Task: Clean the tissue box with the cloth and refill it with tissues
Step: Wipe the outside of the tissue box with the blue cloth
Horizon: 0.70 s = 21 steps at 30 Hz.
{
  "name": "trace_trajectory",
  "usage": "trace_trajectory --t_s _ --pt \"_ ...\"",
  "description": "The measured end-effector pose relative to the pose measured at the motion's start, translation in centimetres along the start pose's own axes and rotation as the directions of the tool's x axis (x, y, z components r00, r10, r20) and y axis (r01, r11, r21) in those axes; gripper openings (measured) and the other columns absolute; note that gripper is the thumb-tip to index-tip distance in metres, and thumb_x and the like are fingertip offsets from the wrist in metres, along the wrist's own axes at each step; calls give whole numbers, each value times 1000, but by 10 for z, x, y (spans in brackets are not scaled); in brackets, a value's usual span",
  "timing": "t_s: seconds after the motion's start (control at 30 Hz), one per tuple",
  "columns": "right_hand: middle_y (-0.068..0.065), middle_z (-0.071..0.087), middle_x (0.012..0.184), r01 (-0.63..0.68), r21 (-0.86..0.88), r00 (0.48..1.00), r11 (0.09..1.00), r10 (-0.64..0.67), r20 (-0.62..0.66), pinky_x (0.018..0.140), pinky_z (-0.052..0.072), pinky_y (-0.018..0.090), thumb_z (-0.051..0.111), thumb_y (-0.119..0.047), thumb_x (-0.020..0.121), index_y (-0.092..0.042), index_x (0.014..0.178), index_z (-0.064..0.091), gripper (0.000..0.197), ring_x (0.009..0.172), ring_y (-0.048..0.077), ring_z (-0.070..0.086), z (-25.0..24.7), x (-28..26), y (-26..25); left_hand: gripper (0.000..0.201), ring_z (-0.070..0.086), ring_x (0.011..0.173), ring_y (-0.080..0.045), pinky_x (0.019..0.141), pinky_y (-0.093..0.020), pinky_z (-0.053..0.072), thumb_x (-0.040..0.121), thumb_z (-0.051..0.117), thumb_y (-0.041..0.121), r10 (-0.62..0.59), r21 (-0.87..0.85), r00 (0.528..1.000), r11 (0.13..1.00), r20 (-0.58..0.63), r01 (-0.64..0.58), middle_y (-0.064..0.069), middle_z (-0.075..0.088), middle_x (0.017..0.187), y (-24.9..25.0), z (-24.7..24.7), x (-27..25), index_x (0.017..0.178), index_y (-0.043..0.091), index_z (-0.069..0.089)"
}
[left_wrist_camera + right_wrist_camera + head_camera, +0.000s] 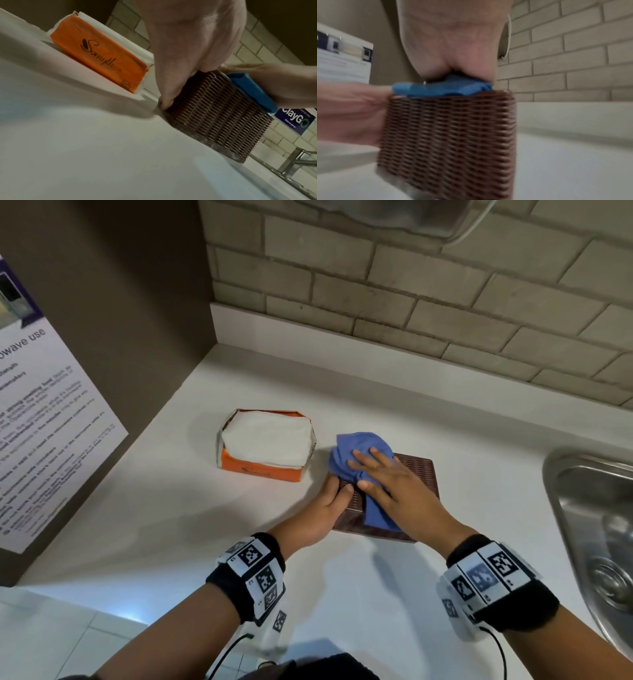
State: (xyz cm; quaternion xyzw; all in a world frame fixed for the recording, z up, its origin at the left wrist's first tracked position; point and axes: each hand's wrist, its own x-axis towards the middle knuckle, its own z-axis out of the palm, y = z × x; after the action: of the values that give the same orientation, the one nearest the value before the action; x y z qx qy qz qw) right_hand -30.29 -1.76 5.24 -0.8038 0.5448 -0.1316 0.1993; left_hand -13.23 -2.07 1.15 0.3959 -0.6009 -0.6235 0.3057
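Observation:
A brown woven tissue box (421,474) stands on the white counter (171,525). My left hand (337,487) grips its left side, thumb on the top edge. A blue cloth (356,446) lies bunched on top of the box, and my right hand (363,469) presses on it with straight fingers. An opened orange tissue pack (267,443) with white tissues showing sits to the left of the box. The left wrist view shows my left hand (185,86) on the box (214,115) and the cloth (252,90). In the right wrist view the cloth (441,88) is squeezed between palm and box (447,135).
A steel sink (589,508) is set into the counter at the right, with a faucet (291,165) behind it. A brick-tile wall (411,302) backs the counter. A brown panel with a printed notice (44,422) closes off the left side.

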Motion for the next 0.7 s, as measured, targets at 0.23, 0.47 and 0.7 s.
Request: trace_trajectory --t_s 0.23,0.47,0.7 --pt "-20 35 149 -74 226 997 971 63 53 119 12 26 37 -38 99 -32 135 52 39 143 -4 10 -12 -3 2 80 11 148 -2 123 -29 15 96 55 30 61 146 991 986 117 -78 7 10 162 -18 -8 -4 155 19 1" --pt "-18 45 142 26 182 1000 983 -28 4 113 23 11 47 -34 97 -27 129 59 35 139 -4 27 -11 -14 4 55 25 140 10 113 -9 21 101 43 20 91 144 985 983 144 -112 9 31 153 -13 -7 -9 151 17 20" --pt "-5 53 64 -206 384 770 900 392 -504 55 35 15 46 -24 99 -19 75 54 26 58 -1 48 -47 -29 2 67 -13 144 3 119 -22 -3 100 32 45 -95 211 995 974 19 88 21 -3 157 -5 -7 -2 154 27 -4"
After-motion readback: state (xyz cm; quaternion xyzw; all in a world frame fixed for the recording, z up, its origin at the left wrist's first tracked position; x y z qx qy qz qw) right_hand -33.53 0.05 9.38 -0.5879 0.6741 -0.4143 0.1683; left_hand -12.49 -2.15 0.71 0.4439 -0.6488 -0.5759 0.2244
